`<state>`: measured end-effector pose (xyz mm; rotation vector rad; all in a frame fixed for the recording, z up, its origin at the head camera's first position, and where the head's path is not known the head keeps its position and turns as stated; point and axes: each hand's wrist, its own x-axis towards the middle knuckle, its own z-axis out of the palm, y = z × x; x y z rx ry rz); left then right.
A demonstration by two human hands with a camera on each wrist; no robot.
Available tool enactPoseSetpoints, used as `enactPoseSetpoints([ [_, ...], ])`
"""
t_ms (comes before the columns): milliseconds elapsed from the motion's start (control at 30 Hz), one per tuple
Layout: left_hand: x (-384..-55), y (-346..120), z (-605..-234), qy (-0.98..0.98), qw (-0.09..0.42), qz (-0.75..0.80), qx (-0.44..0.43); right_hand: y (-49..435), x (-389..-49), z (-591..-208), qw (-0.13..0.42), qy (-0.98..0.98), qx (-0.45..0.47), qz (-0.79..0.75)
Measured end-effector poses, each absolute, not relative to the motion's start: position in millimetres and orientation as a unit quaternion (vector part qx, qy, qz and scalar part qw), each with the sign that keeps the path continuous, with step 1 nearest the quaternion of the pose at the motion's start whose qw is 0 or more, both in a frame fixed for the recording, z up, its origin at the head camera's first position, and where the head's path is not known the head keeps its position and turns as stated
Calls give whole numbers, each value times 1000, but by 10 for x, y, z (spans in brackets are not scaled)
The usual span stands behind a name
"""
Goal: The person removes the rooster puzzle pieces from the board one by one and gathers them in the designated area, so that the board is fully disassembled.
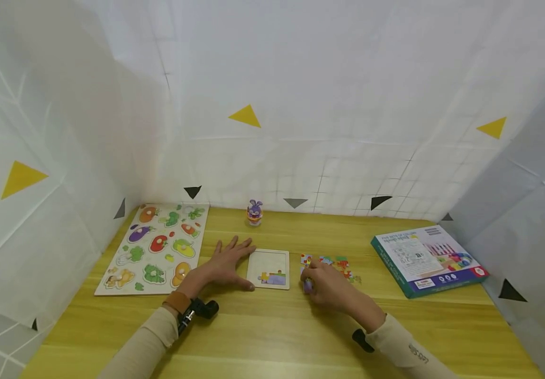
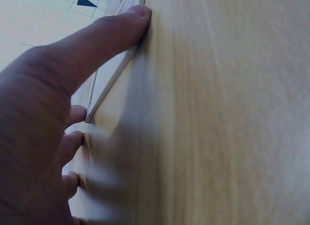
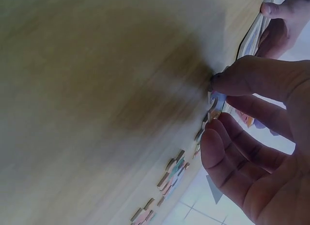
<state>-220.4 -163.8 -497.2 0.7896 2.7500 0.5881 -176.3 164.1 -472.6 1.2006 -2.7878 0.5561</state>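
A small pale puzzle tray (image 1: pixel 268 260) lies flat on the table, with several joined purple and yellow jigsaw pieces (image 1: pixel 276 278) in its lower right part. My left hand (image 1: pixel 225 266) rests beside it, fingers spread and straight, the thumb right at the tray's near left corner. In the left wrist view, that thumb (image 2: pixel 114 34) lies along the tray's edge. My right hand (image 1: pixel 329 287) pinches a purple jigsaw piece (image 1: pixel 308 286) between thumb and forefinger, close over the table right of the tray. Just beyond its fingers lie several loose jigsaw pieces (image 1: pixel 342 262), partly hidden by the hand.
A vegetable peg puzzle board (image 1: pixel 160 259) lies at the left. A small purple rabbit figure (image 1: pixel 255 212) stands behind the tray. On the right is a boxed set (image 1: pixel 428 258) with a green side. White sheets (image 1: pixel 272 173) enclose the wooden table (image 1: pixel 263 331) at the back and sides.
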Motion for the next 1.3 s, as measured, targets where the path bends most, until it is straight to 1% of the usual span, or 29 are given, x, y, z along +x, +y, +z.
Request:
enactPoseSetpoints([
  [333, -2189, -1639, -4959, 934, 105, 207, 270, 1585, -1782, -4640, 18, -905, 384, 184],
  [633, -2184, -1644, -4952, 934, 103, 208, 271, 1223, -1862, -4540, 6, -889, 411, 204],
  [900, -2189, -1640, -4963, 932, 102, 216, 274, 914, -1941, -4589, -6, -876, 438, 202],
  [1033, -2190, -1639, -4955, 931, 107, 217, 271, 823, -1963, -4611, -14, -880, 434, 195],
  [1300, -2198, -1644, -4960, 930, 105, 222, 274, 688, -1974, -4652, -5, -885, 436, 166],
])
